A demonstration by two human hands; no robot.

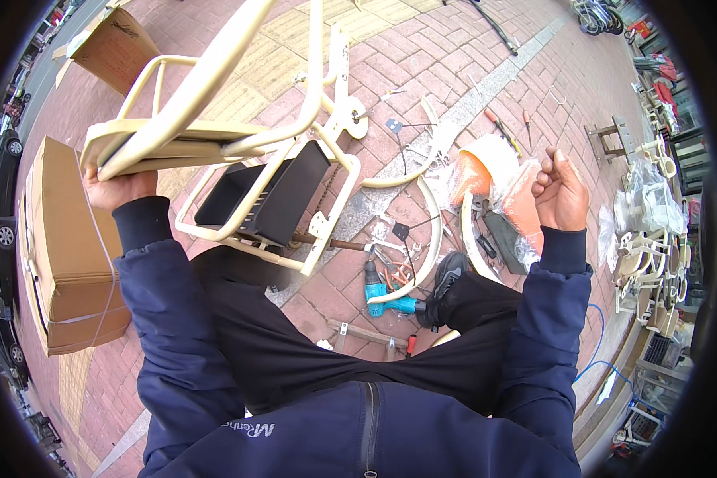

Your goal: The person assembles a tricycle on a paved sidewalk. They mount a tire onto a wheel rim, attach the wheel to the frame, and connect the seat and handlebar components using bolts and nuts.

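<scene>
- Two hands are up in front of us: our left hand [119,190] is closed around the rear edge of the cream-coloured tubular metal frame [215,135], propping it off the ground so that its underside, with the black box-shaped tray [263,191], can be got at.
- Our right hand [560,193] is raised with fingers curled loosely inward; we see nothing in it, and it is well apart from the frame.
- Between our knees, the blue cordless drill [378,291] lies on the red brick paving [454,64], within easy reach, among loose brackets and curved cream tubes.
- To the left, the strapped brown cardboard box [64,247] hems that side in.
- Farther off, an orange plastic seat in clear wrap [486,171] and screwdrivers lie scattered; beyond the grey kerb strip the paving opens out.
</scene>
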